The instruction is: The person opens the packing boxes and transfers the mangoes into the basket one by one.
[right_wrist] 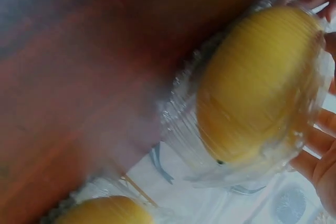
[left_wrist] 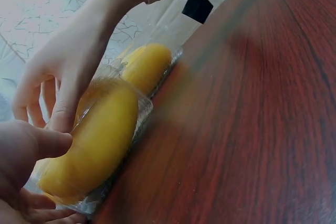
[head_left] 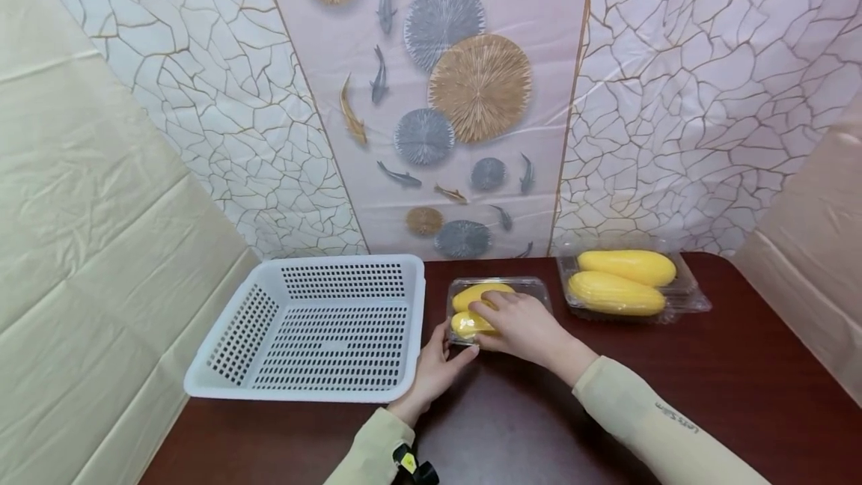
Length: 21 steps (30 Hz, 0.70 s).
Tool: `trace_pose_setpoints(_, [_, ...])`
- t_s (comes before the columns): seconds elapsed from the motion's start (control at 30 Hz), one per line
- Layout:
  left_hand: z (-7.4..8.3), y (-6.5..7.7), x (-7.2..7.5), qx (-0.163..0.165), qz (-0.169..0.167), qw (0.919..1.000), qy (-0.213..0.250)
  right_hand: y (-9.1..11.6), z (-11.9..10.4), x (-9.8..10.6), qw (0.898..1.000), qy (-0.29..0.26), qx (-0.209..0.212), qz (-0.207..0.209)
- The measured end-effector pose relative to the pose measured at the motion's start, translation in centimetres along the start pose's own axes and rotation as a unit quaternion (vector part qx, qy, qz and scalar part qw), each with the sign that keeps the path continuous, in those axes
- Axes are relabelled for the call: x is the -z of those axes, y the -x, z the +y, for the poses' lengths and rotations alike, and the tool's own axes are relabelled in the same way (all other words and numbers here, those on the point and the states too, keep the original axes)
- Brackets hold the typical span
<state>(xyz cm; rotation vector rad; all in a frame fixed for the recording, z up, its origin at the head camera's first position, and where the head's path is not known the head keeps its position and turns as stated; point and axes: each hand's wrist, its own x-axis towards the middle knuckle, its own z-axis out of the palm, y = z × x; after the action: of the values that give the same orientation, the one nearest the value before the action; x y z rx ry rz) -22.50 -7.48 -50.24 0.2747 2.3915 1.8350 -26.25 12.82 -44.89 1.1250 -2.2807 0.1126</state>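
Observation:
A small clear plastic box [head_left: 535, 289] holds two smooth yellow oblong fruits [head_left: 480, 295], which look like mangoes. It sits on the dark table in front of me. My left hand [head_left: 434, 371] holds its near left corner, thumb along the front and fingers at the left side. From the right, my right hand [head_left: 528, 326] grips the box over its top, fingers spread across the lid and thumb down at the front edge. One fruit [left_wrist: 105, 135] shows large through the plastic in the left wrist view. My right palm hides the box's right part.
Left of the box stands a white perforated plastic basket [head_left: 333, 389], its rim close to my left wrist. At the back right is another clear box [head_left: 688, 298] with two larger yellow fruits [head_left: 616, 293]. A patterned cloth backdrop [head_left: 465, 193] rises behind the table [head_left: 512, 425].

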Motion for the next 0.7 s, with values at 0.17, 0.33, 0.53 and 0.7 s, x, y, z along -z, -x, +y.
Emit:
trace_pose_setpoints(0.17, [-0.1,0.1,0.1,0.001,0.002,1.0000,-0.001,-0.5,-0.1,-0.1,1.000,0.010,0.022,0.012])
trace_pose_setpoints(0.33, [0.0,0.2,-0.2,-0.005,0.011,0.9999,-0.005,-0.4,-0.2,-0.2,0.999,0.030,0.038,-0.003])
trace_pose_setpoints(0.53, [-0.1,0.1,-0.2,-0.007,0.009,0.9999,-0.001,0.0,-0.1,-0.8,0.998,0.050,0.046,0.007])
trace_pose_setpoints(0.7, [-0.2,-0.1,0.0,-0.005,0.007,1.0000,-0.001,0.1,0.1,-1.0,0.997,0.052,0.054,0.022])
